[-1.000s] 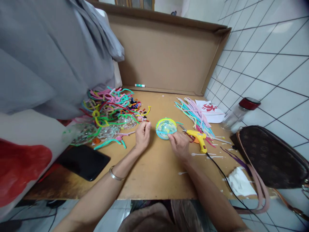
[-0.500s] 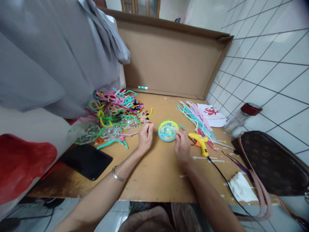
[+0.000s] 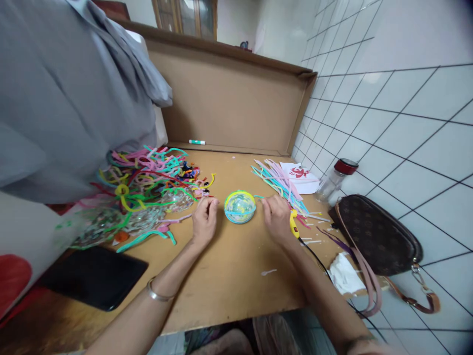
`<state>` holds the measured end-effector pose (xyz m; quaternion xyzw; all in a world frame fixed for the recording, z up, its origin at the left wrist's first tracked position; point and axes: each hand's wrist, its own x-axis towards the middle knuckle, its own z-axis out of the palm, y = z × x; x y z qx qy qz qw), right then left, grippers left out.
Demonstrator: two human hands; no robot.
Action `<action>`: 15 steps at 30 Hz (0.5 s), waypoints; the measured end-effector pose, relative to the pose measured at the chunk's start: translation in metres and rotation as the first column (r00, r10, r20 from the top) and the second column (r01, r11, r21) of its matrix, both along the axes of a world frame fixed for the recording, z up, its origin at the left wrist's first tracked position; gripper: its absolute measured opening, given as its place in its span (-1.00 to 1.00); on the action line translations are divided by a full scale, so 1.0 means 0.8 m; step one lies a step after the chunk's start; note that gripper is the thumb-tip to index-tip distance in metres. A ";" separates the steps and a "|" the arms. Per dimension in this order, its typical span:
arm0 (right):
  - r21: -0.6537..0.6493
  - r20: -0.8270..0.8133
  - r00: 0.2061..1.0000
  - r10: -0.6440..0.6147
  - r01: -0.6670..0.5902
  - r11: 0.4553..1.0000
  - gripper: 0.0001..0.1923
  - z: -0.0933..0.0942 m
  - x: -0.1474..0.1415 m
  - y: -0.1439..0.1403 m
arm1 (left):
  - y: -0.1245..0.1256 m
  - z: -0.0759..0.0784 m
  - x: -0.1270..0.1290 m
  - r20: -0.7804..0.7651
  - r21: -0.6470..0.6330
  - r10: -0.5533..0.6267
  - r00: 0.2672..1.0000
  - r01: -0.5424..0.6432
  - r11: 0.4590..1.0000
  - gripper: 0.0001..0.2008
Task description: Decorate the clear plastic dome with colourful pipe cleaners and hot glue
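Observation:
A small round clear piece (image 3: 240, 201) with a yellow and light blue fuzzy rim sits on the table between my hands. My left hand (image 3: 205, 219) is closed to its left, apart from it, and whatever the fingers hold is hidden. To the right, my right hand (image 3: 276, 217) is also closed, its fingertips at the end of a short turquoise pipe cleaner (image 3: 259, 197) that sticks out from the round piece. I cannot tell whether they grip it. Behind that hand a yellow glue gun (image 3: 294, 225) is mostly covered, with its black cord running toward me.
Tangled coloured pipe cleaners (image 3: 148, 170) and clear plastic pieces (image 3: 140, 217) fill the left side, near a black tablet (image 3: 99, 276). More pipe cleaners (image 3: 277, 180), a glass bottle (image 3: 330, 185), a brown bag (image 3: 377, 234) and white tissue (image 3: 345, 273) are on the right. A cardboard panel (image 3: 229, 98) stands behind.
My right hand has moved right, away from the round piece's edge, and now covers most of the glue gun. My left hand keeps its place beside the piece. The whole view has shifted.

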<state>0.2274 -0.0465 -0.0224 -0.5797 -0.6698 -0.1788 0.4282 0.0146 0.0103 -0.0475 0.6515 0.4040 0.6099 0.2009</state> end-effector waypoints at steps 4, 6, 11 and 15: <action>-0.216 -0.176 0.945 -0.275 0.235 0.948 -0.75 0.026 0.073 0.032 | -0.002 0.001 0.001 0.003 0.015 -0.010 1.000 0.010 1.000 -0.75; -0.358 -0.153 0.875 -0.459 0.384 0.851 -0.73 0.037 0.107 0.049 | -0.002 0.002 0.001 -0.006 0.013 -0.017 1.000 0.017 1.000 -0.75; -0.473 -0.057 0.831 -0.553 0.466 0.748 -0.53 0.042 0.154 0.088 | -0.001 0.003 0.000 -0.001 0.009 -0.017 1.000 0.017 1.000 -0.77; -0.596 0.052 0.825 -0.562 0.477 0.645 -0.41 0.037 0.171 0.113 | 0.001 0.003 -0.003 0.006 0.010 0.001 1.000 -0.001 1.000 -0.77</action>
